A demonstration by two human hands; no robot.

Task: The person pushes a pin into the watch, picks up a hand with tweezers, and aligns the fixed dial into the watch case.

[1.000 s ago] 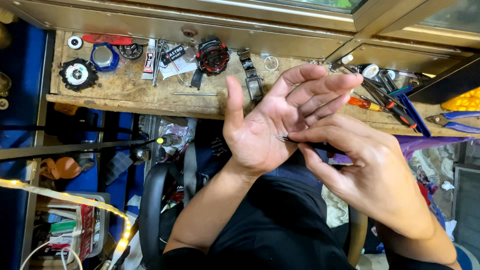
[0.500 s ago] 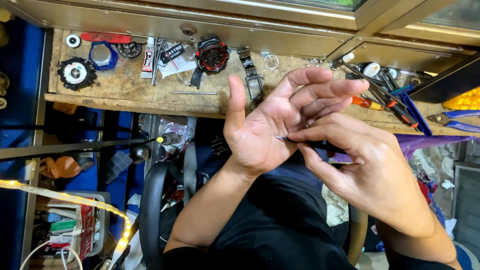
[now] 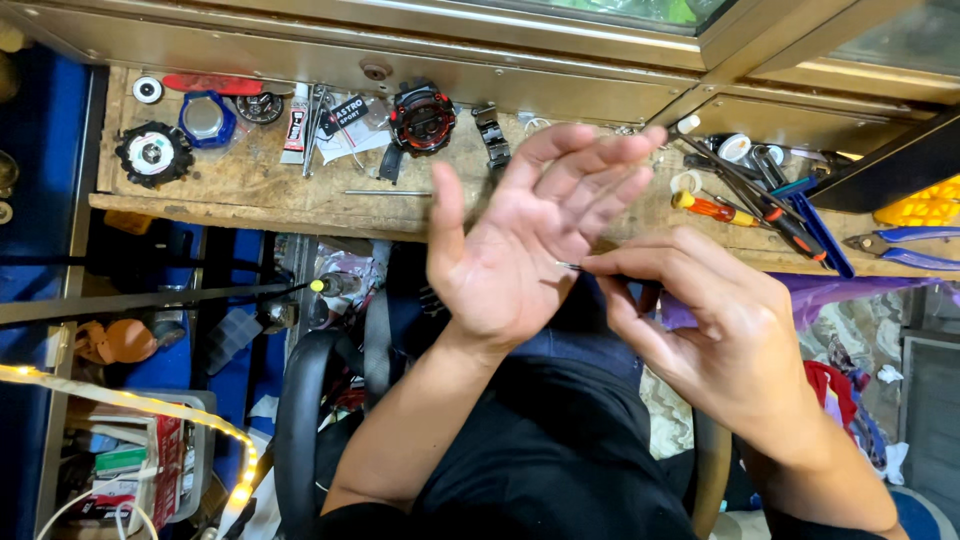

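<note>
Wooden counter (image 3: 260,185) ran across the top of the view, worn and scratched, with a metal window frame (image 3: 420,45) behind it. Below the counter edge were a dark chair (image 3: 300,420), blue panels at left, a lit light strip (image 3: 120,395) and a box of clutter at lower left. The person wore a black top and sat close to the counter.

Left hand (image 3: 510,250) was held up palm open, fingers spread apart and pointing up-right over the counter edge, thumb sticking up on its own. It gripped nothing. Right hand (image 3: 715,325) sat just beside it, lower right, fingers pinched together on a thin pin tool (image 3: 572,267). The tool lay roughly level, long axis left-right, metal tip pointing left and touching the heel side of the left palm. Its dark handle was mostly hidden under the right fingers.

On the counter: black-and-red watch (image 3: 422,118) centre, a strap piece (image 3: 492,135) just beside it, blue watch case (image 3: 206,118) and black gear-like bezel (image 3: 152,155) at left, a red strap (image 3: 212,84) along the back edge, a glue tube (image 3: 296,130). At right, a heap of screwdrivers (image 3: 745,195) and blue-handled pliers (image 3: 905,245), well apart from the watches. A thin rod (image 3: 385,193) lay level near the front edge.
</note>
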